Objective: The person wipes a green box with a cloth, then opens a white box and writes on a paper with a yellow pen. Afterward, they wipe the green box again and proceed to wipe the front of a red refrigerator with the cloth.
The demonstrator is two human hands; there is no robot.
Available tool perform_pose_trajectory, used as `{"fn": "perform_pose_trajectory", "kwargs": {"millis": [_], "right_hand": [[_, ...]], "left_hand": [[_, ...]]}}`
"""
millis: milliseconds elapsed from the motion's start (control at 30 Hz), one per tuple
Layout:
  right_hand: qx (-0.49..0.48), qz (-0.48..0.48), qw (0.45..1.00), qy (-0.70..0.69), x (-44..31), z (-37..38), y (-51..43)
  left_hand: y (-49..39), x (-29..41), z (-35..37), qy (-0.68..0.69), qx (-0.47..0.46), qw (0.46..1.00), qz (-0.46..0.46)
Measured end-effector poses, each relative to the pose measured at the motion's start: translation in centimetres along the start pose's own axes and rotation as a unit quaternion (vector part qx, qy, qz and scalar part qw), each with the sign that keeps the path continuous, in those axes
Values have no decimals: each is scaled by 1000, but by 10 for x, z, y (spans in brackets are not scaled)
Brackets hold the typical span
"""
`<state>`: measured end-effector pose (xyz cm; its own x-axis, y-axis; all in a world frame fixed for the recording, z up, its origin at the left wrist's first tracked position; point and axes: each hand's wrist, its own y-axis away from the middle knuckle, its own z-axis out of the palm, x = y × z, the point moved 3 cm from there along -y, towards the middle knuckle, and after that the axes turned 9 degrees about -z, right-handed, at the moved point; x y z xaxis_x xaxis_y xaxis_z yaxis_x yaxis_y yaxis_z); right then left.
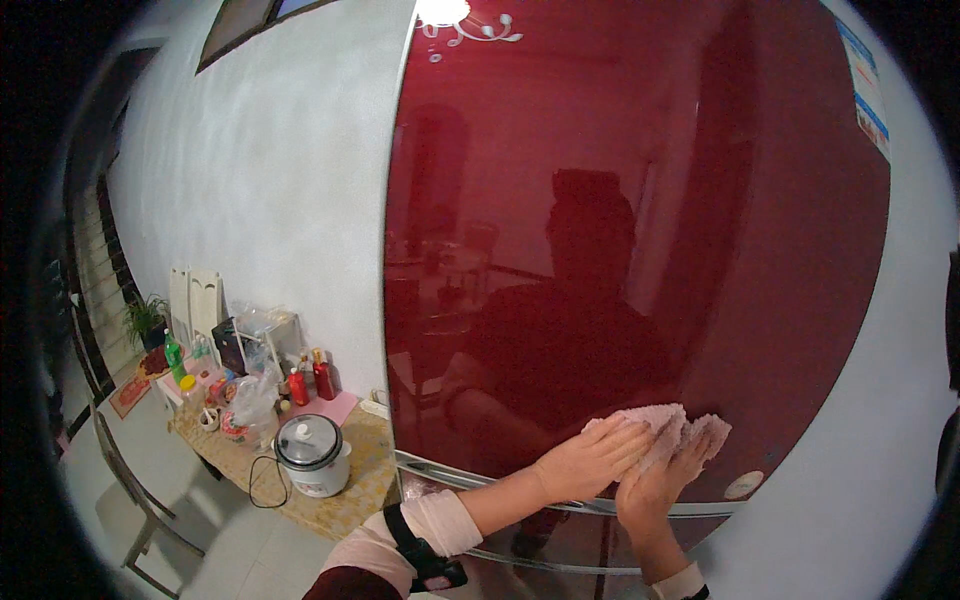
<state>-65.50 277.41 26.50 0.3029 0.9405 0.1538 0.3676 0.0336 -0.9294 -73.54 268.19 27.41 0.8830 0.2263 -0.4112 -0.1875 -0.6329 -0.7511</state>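
Observation:
A pink cloth [667, 427] lies bunched against the glossy red refrigerator door [525, 150], near its lower edge. My left hand [600, 457] rests on the cloth's left part, fingers together and pointing right. Just beside it, my right hand [660, 480] has its fingers raised against the cloth's right part, some of them partly covered by it. Both hands are close together above the metal trim [600, 506]. A round sticker [744, 484] is on the door to the right of them. The door reflects a person and a lit lamp.
At left, a table with a patterned cloth [360, 465] bears a rice cooker [309, 454] with a cord, red bottles [322, 375], a green bottle [174, 356] and plastic bags [255, 397]. A chair [127, 480] stands near the left rim, beside the white wall [285, 165].

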Motion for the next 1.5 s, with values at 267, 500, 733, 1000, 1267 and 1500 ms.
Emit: {"fn": "perform_pose_trajectory", "kwargs": {"millis": [267, 500, 733, 1000, 1267, 1500], "right_hand": [[34, -119, 992, -24, -66, 10, -56], [77, -150, 985, -25, -128, 13, -112], [71, -153, 986, 0, -181, 19, -136], [21, -214, 976, -44, -191, 34, -111], [73, -259, 963, -16, -194, 42, -67], [66, -281, 954, -85, -161, 30, -75]], "left_hand": [[22, -75, -64, -29, 61, 993, -98], [48, -132, -108, -98, 118, 974, -164], [76, -164, -126, -89, 161, 955, -231], [105, -152, -110, -65, 145, 948, -276], [136, -127, -93, -82, 48, 956, -278], [115, -116, -88, -166, 49, 946, -273]]}}
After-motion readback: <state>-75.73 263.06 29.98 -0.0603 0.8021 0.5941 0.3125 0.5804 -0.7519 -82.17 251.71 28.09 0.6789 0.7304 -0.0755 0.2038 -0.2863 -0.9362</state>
